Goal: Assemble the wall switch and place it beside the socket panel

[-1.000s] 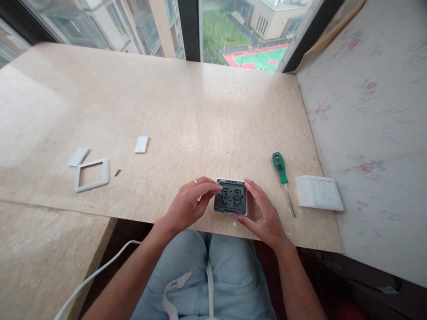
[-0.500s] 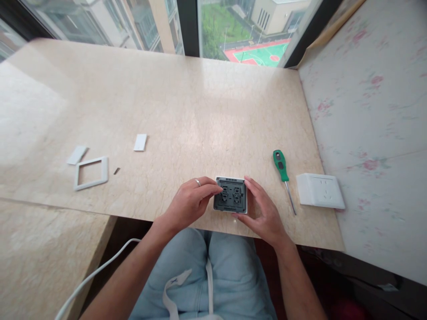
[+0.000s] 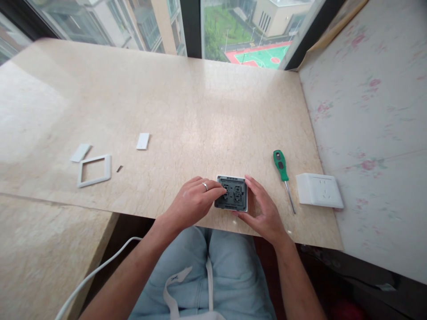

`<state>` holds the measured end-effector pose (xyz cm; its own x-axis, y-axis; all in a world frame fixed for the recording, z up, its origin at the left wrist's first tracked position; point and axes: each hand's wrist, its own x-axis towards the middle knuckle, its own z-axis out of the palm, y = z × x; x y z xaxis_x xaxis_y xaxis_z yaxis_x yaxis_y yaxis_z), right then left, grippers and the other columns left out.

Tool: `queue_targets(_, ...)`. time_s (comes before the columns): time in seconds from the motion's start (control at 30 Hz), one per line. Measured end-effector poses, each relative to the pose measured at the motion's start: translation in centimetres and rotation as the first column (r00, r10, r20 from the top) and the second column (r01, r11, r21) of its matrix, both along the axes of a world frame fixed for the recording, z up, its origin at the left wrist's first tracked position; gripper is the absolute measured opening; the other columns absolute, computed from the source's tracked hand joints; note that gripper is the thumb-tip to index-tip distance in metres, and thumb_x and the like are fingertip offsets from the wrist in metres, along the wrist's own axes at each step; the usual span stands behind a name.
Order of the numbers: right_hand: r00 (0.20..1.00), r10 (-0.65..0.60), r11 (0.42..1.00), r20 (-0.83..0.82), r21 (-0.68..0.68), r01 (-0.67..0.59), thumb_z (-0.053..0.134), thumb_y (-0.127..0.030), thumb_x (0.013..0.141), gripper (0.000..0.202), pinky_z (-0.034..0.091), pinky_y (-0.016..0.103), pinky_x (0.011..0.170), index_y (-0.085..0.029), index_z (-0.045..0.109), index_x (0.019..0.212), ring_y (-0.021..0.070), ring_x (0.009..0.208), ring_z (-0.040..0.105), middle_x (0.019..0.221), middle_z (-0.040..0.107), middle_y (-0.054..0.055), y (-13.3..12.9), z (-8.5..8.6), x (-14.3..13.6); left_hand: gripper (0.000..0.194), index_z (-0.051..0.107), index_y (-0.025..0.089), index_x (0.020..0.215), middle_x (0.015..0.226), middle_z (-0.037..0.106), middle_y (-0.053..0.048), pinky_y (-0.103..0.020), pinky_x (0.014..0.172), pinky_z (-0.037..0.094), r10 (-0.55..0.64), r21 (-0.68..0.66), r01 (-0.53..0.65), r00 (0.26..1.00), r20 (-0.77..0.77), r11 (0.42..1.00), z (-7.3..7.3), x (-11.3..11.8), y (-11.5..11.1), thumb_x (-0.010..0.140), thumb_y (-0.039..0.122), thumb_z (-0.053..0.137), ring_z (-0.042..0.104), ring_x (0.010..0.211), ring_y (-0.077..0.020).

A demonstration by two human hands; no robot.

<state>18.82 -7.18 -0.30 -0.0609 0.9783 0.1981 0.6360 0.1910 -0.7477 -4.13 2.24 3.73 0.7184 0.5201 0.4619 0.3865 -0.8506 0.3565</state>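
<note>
A wall switch [image 3: 231,201] with its grey inner face bare sits in a white box near the counter's front edge. Two black rocker mechanisms show on that face. My right hand [image 3: 262,212] grips the switch at its right side, thumb below and fingers above. My left hand [image 3: 196,200], a ring on one finger, reaches over from the left. Its fingertips are drawn together at the left mechanism and partly cover it; anything between them is hidden. A green-handled screwdriver [image 3: 281,166] lies to the right of my right hand.
A white socket box [image 3: 318,190] stands by the papered wall at right. To the left lie a white frame [image 3: 107,167], a white plate [image 3: 80,153], another white plate [image 3: 143,141] and a small dark strip [image 3: 119,169]. A white cable [image 3: 100,264] hangs below the counter.
My left hand has shifted slightly right and turned, its fingertips now further over the left mechanism. My right hand keeps its grip on the switch. The view has moved a little.
</note>
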Motion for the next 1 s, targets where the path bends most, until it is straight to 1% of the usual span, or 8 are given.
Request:
queue_targets(0.2, 1.0, 0.004, 1.0, -0.013, 0.0, -0.004, 0.076, -0.033, 0.084, 0.084, 0.036, 0.053, 0.121, -0.034, 0.03, 0.155, 0.0277, 0.148, 0.038, 0.159, 0.041, 0.008, 0.0, 0.1, 0.0, 0.021, 0.064, 0.015, 0.109, 0.098, 0.076, -0.006, -0.031, 0.071, 0.053, 0.017, -0.004, -0.017, 1.0, 0.009, 1.0, -0.3, -0.2, -0.3, 0.093, 0.005, 0.054, 0.07, 0.08, -0.0173)
queue_targets(0.43, 1.0, 0.002, 1.0, -0.004, 0.01, -0.002, 0.076, -0.034, 0.084, 0.084, 0.036, 0.053, 0.121, -0.033, 0.031, 0.155, 0.0283, 0.147, 0.039, 0.158, 0.042, 0.009, 0.1, -0.1, 0.0, 0.021, 0.064, 0.016, 0.111, 0.101, 0.075, -0.007, -0.031, 0.073, 0.055, 0.046, -0.011, -0.045, 0.998, 0.037, 0.999, -0.2, -0.3, -0.6, 0.094, 0.007, 0.054, 0.07, 0.083, -0.0175)
queue_targets(0.53, 1.0, 0.002, 1.0, 0.0, 0.013, -0.002, 0.076, -0.035, 0.084, 0.085, 0.036, 0.053, 0.121, -0.032, 0.031, 0.155, 0.0288, 0.147, 0.039, 0.158, 0.042, 0.009, 0.1, -0.1, 0.1, 0.018, 0.065, 0.016, 0.11, 0.102, 0.074, -0.008, -0.032, 0.075, 0.056, 0.079, -0.024, -0.077, 0.995, 0.065, 0.997, -0.2, -0.4, -0.8, 0.096, 0.012, 0.055, 0.07, 0.086, -0.0177)
queue_targets(0.67, 1.0, -0.003, 1.0, 0.002, 0.018, 0.003, 0.077, -0.035, 0.083, 0.085, 0.036, 0.052, 0.121, -0.033, 0.032, 0.155, 0.0285, 0.147, 0.04, 0.158, 0.042, 0.009, 0.1, 0.0, 0.0, 0.02, 0.064, 0.017, 0.116, 0.113, 0.07, -0.012, -0.037, 0.086, 0.058, 0.139, -0.128, -0.129, 0.988, 0.071, 0.983, -0.4, -0.7, -1.3, 0.097, 0.023, 0.059, 0.069, 0.102, -0.0214)
queue_targets(0.77, 1.0, -0.007, 1.0, -0.001, 0.023, 0.008, 0.078, -0.036, 0.083, 0.085, 0.036, 0.053, 0.121, -0.033, 0.032, 0.155, 0.0286, 0.146, 0.041, 0.158, 0.042, 0.009, 0.1, 0.0, -0.1, 0.042, 0.057, 0.017, 0.132, 0.128, 0.063, -0.016, -0.045, 0.098, 0.056, 0.156, -0.251, -0.134, 0.985, 0.072, 0.959, -1.0, -0.8, -1.5, 0.094, 0.033, 0.065, 0.061, 0.12, -0.0263)
queue_targets(0.83, 1.0, -0.009, 1.0, -0.004, 0.025, 0.009, 0.077, -0.036, 0.083, 0.085, 0.036, 0.054, 0.121, -0.033, 0.032, 0.155, 0.029, 0.146, 0.041, 0.158, 0.042, 0.009, 0.1, 0.0, -0.1, 0.05, 0.053, 0.02, 0.138, 0.135, 0.058, -0.017, -0.048, 0.102, 0.053, 0.138, -0.31, -0.1, 0.985, 0.104, 0.945, -1.5, -0.9, -1.5, 0.093, 0.035, 0.066, 0.055, 0.128, -0.027)
queue_targets(0.9, 1.0, -0.008, 1.0, -0.004, 0.027, 0.008, 0.077, -0.036, 0.083, 0.085, 0.035, 0.055, 0.121, -0.032, 0.032, 0.155, 0.0292, 0.146, 0.041, 0.158, 0.042, 0.009, 0.1, 0.0, -0.1, 0.046, 0.055, 0.023, 0.138, 0.139, 0.055, -0.015, -0.047, 0.104, 0.052, 0.109, -0.352, -0.046, 0.981, 0.159, 0.935, -2.2, -0.8, -1.5, 0.094, 0.034, 0.065, 0.053, 0.131, -0.026)
queue_targets(1.0, 1.0, -0.01, 0.999, -0.005, 0.031, 0.01, 0.077, -0.035, 0.083, 0.084, 0.035, 0.054, 0.121, -0.032, 0.033, 0.154, 0.029, 0.146, 0.041, 0.158, 0.043, 0.009, 0.1, -0.1, 0.0, 0.038, 0.061, 0.023, 0.132, 0.142, 0.053, -0.015, -0.046, 0.103, 0.052, 0.084, -0.385, 0.009, 0.971, 0.225, 0.923, -3.0, -0.7, -1.7, 0.095, 0.031, 0.065, 0.053, 0.132, -0.0251)
